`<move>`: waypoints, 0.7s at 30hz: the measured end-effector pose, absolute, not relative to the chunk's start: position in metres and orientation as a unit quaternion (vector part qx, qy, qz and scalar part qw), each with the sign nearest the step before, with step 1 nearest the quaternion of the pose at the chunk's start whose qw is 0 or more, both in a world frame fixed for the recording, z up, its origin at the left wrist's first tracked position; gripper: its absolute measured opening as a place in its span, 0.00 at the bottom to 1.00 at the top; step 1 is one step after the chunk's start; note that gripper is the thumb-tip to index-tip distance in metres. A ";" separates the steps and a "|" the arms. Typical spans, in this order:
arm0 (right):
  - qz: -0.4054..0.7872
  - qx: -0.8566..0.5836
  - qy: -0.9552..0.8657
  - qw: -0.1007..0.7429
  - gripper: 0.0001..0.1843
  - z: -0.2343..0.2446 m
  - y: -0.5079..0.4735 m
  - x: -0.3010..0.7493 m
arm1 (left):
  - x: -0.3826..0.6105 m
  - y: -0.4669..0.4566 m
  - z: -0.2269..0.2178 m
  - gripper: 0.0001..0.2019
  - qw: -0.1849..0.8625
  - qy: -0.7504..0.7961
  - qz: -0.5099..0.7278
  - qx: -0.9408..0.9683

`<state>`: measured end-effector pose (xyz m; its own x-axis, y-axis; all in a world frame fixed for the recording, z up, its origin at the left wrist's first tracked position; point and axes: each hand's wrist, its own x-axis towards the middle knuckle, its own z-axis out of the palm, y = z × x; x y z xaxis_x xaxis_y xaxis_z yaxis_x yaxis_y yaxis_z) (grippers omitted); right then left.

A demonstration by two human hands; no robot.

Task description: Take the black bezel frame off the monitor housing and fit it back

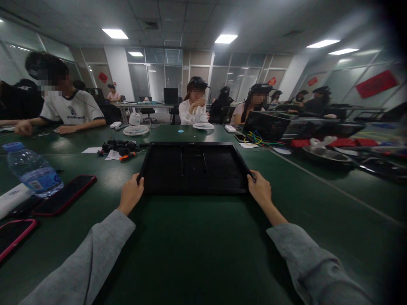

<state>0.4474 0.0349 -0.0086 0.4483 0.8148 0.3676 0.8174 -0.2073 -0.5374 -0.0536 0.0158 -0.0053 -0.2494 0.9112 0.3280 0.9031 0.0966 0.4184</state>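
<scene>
A wide black monitor frame (193, 191) is in front of me at the middle of the green table, its inner side facing me. Inside it shows a dark recessed panel with a raised upright rectangle at its centre. My left hand (132, 194) grips the left edge near the lower corner, fingers wrapped round it. On the opposite side, my right hand (261, 190) is closed on the right edge, with the thumb on the rim. The fingertips behind the frame are hidden. I cannot tell whether its lower edge touches the table.
At left are a water bottle (34, 171), a red-edged phone (65, 195) and a pink-edged phone (15, 237). Beyond the frame lie black cables (117, 146), an orange-handled tool (127, 156) and white fans (136, 129). A metal pan (327, 156) stands right. Several people sit around.
</scene>
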 end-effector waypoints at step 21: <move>0.037 -0.760 -0.537 0.364 0.26 -0.013 0.032 0.454 | -0.069 0.019 -0.008 0.26 0.145 0.703 0.404 0.567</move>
